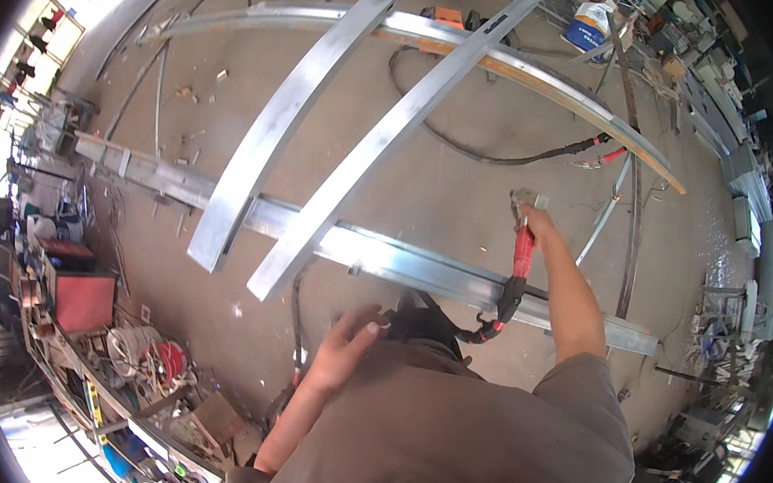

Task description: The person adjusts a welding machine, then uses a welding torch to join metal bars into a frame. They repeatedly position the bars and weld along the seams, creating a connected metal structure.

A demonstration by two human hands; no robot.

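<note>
In my right hand (536,224) is a welding clamp with a red handle (523,252) and a dull metal head. My fingers are closed round its upper part, and a thick black cable (479,332) runs from its lower end toward my body. My left hand (349,340) is near my waist with its fingers loosely apart, and nothing shows in it. Ahead of me, two pale metal channels (292,111) (395,131) lie slantwise across a near metal rail (394,256) and a far one (531,76). The right hand is beyond the near rail.
Another red clamp (609,156) on a black cable hangs by the far rail's right end. A slanting metal leg (603,218) stands right of my hand. Shelving with a red box (82,299) and coiled cable (128,348) is at the left. A blue-and-white bucket (588,29) stands far right.
</note>
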